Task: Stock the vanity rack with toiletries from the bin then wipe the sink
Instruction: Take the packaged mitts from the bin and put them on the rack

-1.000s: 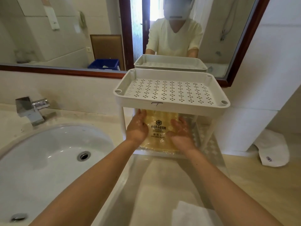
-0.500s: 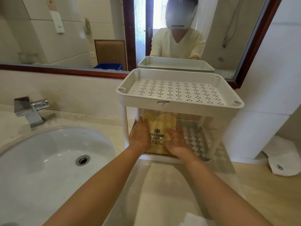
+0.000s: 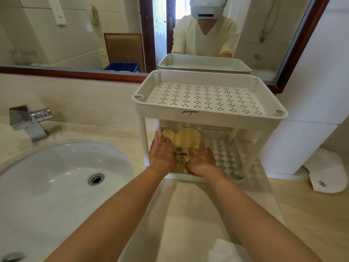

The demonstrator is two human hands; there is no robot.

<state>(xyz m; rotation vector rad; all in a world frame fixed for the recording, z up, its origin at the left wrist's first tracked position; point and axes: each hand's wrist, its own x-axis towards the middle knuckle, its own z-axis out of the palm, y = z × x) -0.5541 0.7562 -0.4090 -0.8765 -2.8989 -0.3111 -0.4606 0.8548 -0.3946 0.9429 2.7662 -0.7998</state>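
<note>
A flat pale-yellow packet in clear wrap with a dark flower logo (image 3: 182,146) lies on the left half of the lower shelf (image 3: 224,156) of a white plastic two-tier rack with perforated shelves (image 3: 207,110). The left hand (image 3: 162,153) rests flat along the packet's left edge, its fingers (image 3: 160,138) straight and close together. The right hand (image 3: 201,159) lies palm-down on the packet's right side, fingers (image 3: 203,148) slightly spread and straight. Neither hand curls round it. Spots of light through the upper shelf's holes fall across both hands. The rack stands on a beige stone tabletop (image 3: 311,214), backed against the wall below a mirror with a dark wooden frame (image 3: 75,74). Just in front of the rack sits a clear plastic bin (image 3: 188,208), and both forearms pass over it; a piece of white cloth (image 3: 222,250) shows at its near end. Left of the rack is a white oval sink (image 3: 47,186) with a metal drain (image 3: 96,179) and an angular chrome faucet (image 3: 30,122) behind it. To the right, near the wall, lies a folded white towel with a small dark logo (image 3: 328,173).
</note>
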